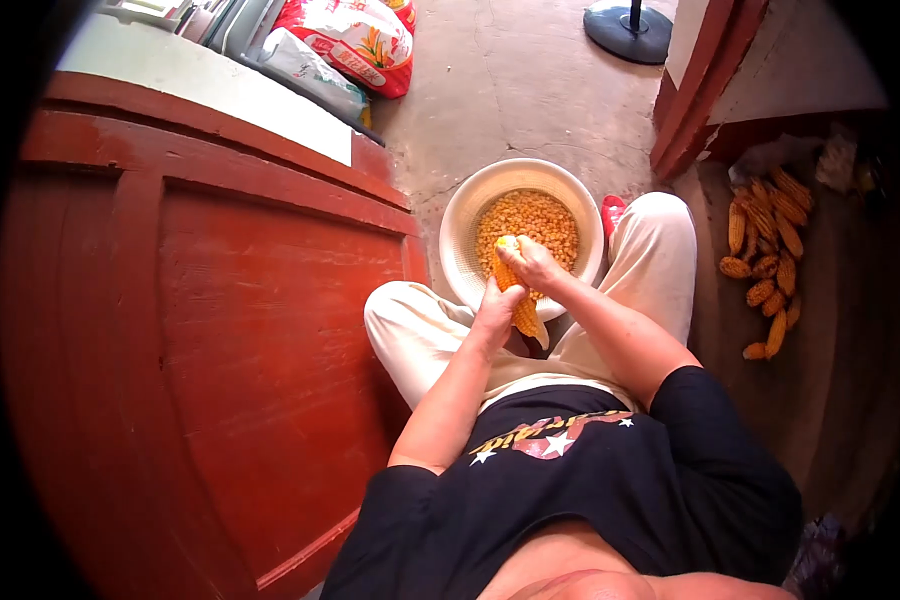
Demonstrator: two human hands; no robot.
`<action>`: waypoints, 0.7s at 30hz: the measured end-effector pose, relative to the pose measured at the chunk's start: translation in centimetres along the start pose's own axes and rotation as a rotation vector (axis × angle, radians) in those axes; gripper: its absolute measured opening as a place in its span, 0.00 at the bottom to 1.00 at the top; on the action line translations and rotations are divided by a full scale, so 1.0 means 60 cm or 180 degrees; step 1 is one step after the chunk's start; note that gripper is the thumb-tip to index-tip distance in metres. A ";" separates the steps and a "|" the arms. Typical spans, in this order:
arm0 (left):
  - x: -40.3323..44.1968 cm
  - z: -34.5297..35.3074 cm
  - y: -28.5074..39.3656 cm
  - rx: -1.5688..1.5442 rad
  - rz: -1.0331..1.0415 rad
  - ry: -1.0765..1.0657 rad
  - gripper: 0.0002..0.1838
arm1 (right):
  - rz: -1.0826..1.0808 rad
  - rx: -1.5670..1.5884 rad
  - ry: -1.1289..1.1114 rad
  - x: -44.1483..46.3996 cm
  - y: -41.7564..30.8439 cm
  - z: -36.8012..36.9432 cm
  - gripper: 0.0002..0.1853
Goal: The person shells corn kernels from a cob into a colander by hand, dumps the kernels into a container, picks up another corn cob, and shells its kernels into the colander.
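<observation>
An ear of dried corn [525, 316] is held slantwise over the near part of a white basin [457, 225]. My left hand [496, 306] is wrapped round its middle. My right hand [532, 262] closes on the far end of the same ear, its fingers pressed against the kernels there. Loose yellow corn kernels [532, 215] cover the bottom of the basin. The basin stands on the floor between my knees. Parts of the ear are hidden behind both hands.
Several corn ears [765, 240] lie in a pile on the right. A red wooden door [270, 350] rises close on my left. Red and white printed bags [355, 45] stand at the far left, and a round black stand base [627, 32] at the far right.
</observation>
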State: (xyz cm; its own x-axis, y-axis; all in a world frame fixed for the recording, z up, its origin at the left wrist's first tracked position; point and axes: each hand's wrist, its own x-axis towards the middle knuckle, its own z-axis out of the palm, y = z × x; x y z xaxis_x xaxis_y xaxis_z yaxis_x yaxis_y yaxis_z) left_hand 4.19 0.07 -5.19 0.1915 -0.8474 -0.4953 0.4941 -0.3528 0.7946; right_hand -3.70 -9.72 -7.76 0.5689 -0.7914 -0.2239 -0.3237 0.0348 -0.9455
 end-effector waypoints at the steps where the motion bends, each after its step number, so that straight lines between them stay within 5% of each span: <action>1: -0.007 0.000 0.000 -0.0188 -0.0135 -0.0019 0.21 | -0.0043 -0.0143 -0.0061 0.001 -0.001 0.004 0.25; 8: -0.015 -0.017 0.010 -0.1063 -0.0686 -0.0227 0.21 | -0.1007 -0.0886 0.0055 0.002 0.021 0.013 0.17; 12: -0.018 0.002 0.027 -0.0513 -0.0172 0.0007 0.17 | -0.0192 0.1818 -0.0336 0.023 0.039 0.016 0.19; 14: -0.006 -0.005 0.018 0.0274 0.0264 0.0076 0.19 | 0.0626 0.2159 -0.0565 0.010 -0.006 -0.019 0.21; 16: -0.006 -0.007 0.006 0.0282 0.0151 0.0103 0.25 | 0.0792 0.1910 -0.0552 0.022 0.000 -0.022 0.24; 18: 0.001 -0.002 -0.022 0.1478 0.0797 0.0542 0.24 | -0.0133 0.0089 0.0192 0.032 0.021 0.002 0.26; 21: -0.002 0.026 -0.032 0.1555 0.1080 0.0619 0.24 | -0.0112 -0.0049 0.0631 0.012 0.007 0.016 0.23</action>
State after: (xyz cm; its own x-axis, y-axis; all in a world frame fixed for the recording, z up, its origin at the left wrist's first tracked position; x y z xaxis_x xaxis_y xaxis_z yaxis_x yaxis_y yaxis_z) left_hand 1.91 0.24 -6.09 0.4433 -0.8725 -0.2056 -0.0574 -0.2565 0.9648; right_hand -2.71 -9.70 -8.58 0.4205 -0.8966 -0.1385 -0.3186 -0.0030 -0.9479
